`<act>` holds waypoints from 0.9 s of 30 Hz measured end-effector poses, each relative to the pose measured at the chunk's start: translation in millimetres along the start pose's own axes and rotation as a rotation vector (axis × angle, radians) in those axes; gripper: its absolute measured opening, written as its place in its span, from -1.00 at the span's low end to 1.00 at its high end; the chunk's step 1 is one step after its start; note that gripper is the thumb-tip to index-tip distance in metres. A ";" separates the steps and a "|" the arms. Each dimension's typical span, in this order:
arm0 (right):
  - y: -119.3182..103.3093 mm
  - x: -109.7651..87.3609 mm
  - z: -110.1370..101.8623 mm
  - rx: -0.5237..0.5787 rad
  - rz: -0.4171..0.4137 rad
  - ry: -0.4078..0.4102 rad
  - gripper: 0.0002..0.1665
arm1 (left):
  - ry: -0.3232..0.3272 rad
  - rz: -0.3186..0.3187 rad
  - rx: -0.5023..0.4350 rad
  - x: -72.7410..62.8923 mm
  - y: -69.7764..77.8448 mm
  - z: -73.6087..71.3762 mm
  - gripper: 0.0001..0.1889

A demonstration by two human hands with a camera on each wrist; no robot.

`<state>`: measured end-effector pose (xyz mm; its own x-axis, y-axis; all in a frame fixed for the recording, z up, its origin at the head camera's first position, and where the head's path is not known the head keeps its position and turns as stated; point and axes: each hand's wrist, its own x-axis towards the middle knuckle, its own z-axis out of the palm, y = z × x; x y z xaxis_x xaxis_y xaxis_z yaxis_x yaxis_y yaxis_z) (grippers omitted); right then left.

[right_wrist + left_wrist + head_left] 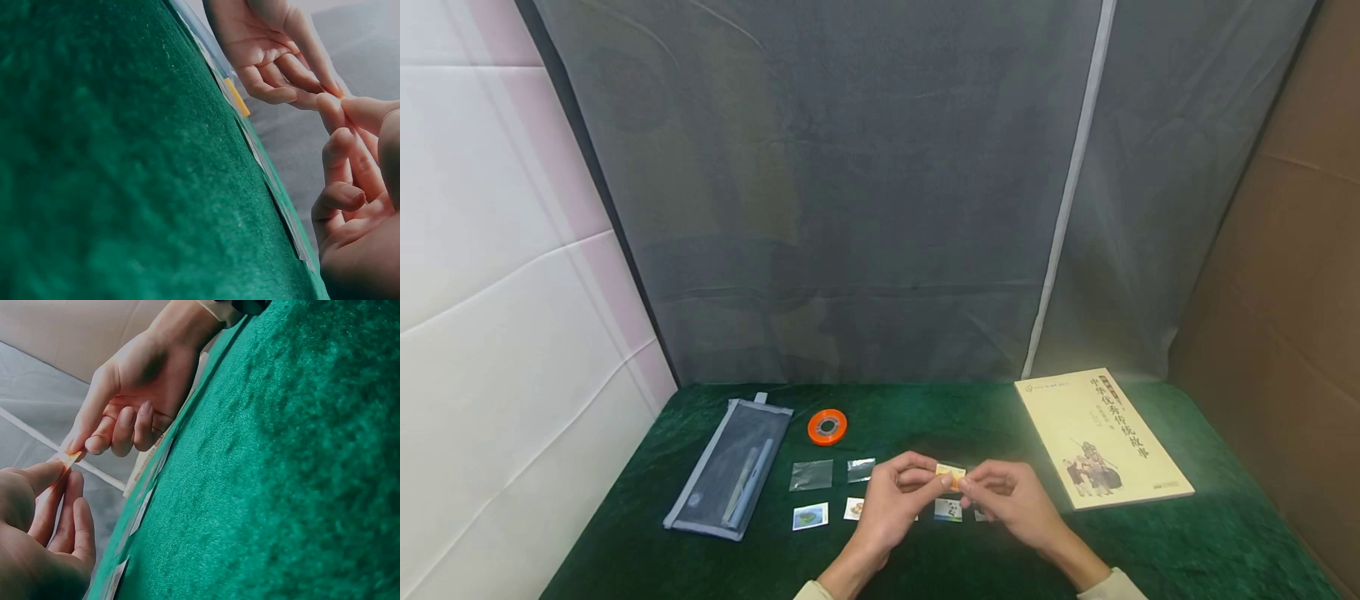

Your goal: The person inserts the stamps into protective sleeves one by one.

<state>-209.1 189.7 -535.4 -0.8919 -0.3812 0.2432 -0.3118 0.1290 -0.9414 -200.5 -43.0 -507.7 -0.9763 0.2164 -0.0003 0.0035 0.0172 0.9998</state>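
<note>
Head view, small yellow-orange card (951,472): held up over the desk (617,554) between the two hands.
Head view, left hand (887,506): thumb and forefinger pinch the card's left side.
Head view, right hand (1017,506): fingers pinch the card's lower right corner.
Head view, picture cards: a blue-green one (810,517) lies at the left of the row; another (853,508) is partly behind the left hand; a third (948,511) lies below the held card.
Head view, clear pieces: one (812,475) above the blue-green card, a smaller one (861,470) just beside the left hand.
Head view, left part of the desk: mesh pouch (700,492) with pens (751,483) inside; orange ring-shaped roll (816,429) near it.
Head view, right part: pale yellow book (1108,442), lying face up.
Left wrist view, card: seen nearly edge-on where both hands' fingertips meet.
Left wrist view, right hand's other fingers: bent toward the palm.
Right wrist view, card: mostly hidden, an orange speck at the fingertips.
Right wrist view, yellow-orange strip (237,97): along the desk's edge, identity unclear.
</note>
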 end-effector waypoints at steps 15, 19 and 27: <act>-22.6 4.9 -22.6 -0.190 -0.011 -0.022 -0.86 | -0.056 0.113 0.155 -1.0 -2.8 12.5 -0.79; -27.6 1.2 -42.0 -0.262 0.000 -0.048 -0.85 | -0.094 0.200 0.272 6.5 2.1 19.0 -0.83; -24.5 -11.4 -72.1 -0.368 0.039 -0.126 -0.91 | -0.207 0.243 0.484 20.8 10.6 42.8 -0.96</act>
<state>-215.0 256.9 -498.2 -0.8655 -0.4757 0.1569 -0.3956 0.4568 -0.7968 -211.5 3.5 -497.8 -0.8724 0.4560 0.1763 0.3688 0.3773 0.8495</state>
